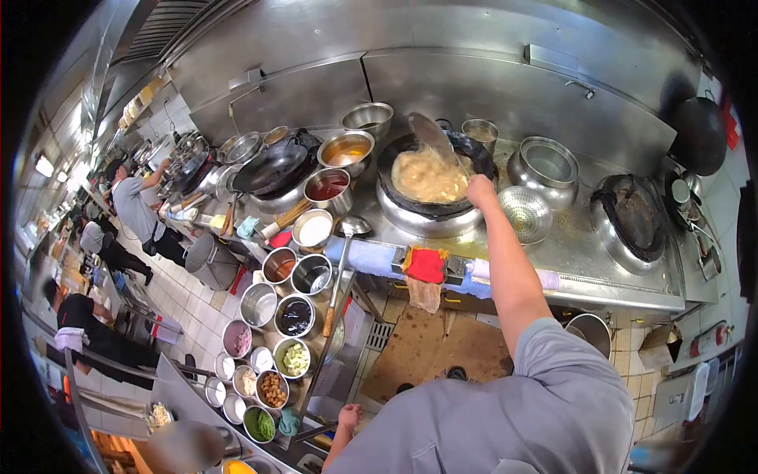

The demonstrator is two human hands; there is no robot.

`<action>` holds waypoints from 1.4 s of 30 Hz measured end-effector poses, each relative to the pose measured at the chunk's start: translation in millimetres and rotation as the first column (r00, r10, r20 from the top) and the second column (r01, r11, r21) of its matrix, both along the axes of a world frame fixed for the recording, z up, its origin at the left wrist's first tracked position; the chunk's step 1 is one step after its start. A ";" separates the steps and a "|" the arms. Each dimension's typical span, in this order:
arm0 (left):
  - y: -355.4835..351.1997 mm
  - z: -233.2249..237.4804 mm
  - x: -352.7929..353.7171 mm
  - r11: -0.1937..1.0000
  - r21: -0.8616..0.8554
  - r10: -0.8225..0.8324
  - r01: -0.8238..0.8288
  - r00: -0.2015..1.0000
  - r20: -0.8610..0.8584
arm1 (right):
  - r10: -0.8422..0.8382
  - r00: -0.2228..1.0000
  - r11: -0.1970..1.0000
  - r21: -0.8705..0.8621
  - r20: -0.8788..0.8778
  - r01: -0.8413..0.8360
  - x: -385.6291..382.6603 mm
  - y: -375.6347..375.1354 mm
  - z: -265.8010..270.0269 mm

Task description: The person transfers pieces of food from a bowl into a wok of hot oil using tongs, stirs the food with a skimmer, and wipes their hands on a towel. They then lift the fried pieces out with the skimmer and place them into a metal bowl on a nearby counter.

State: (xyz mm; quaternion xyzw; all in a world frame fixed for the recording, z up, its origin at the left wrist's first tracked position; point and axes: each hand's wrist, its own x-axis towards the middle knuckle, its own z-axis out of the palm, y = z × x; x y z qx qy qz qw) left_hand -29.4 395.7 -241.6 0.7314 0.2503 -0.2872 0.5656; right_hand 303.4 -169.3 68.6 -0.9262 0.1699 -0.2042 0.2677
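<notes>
My right hand (pixel 480 192) is closed around the handle of a metal ladle (pixel 430 130). The ladle's broad dark head is raised and tilted over the wok (pixel 385 170) at the middle burner. Pale, frothy food (pixel 430 175) fills the wok's bottom, partly behind the ladle. Low by my body, my left hand (pixel 350 417) is curled into a loose fist with nothing visible in it. Nearest to it are a teal cloth (pixel 289 422) and a pot of chopped greens (pixel 259 424). A round perforated strainer (pixel 524 215) lies right of the wok.
Left of the wok stand a bowl of orange liquid (pixel 346 150) and a pot of red sauce (pixel 328 188). Several ingredient pots, one with dark sauce (pixel 295 315), line the left side. Another ladle (pixel 353 227) lies across them. A co-worker (pixel 136 201) stands farther left.
</notes>
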 end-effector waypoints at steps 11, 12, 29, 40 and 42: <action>27.8 22.6 -6.5 0.980 0.072 -0.176 0.188 0.974 -0.144 | 0.013 0.995 1.000 -0.013 -0.097 -0.014 -152.8 -5.0 39.2; 24.4 28.4 1.1 0.982 0.082 -0.160 0.172 0.977 -0.140 | 0.019 0.995 1.000 -0.019 -0.095 -0.021 -167.7 6.4 52.1; -18.2 6.9 54.3 0.987 -0.131 -0.075 0.088 0.992 0.106 | 0.011 0.996 1.000 0.010 -0.086 -0.010 -79.9 14.8 -51.0; 68.5 -94.8 -50.2 0.962 0.195 -0.195 0.193 0.981 -0.011 | 0.012 0.981 0.809 0.579 -0.194 0.105 -29.3 17.7 -22.4; 64.1 -80.7 -48.3 0.984 -0.076 0.152 -0.161 0.982 -0.113 | -0.035 0.999 0.958 0.284 -0.025 0.041 8.3 2.5 -42.4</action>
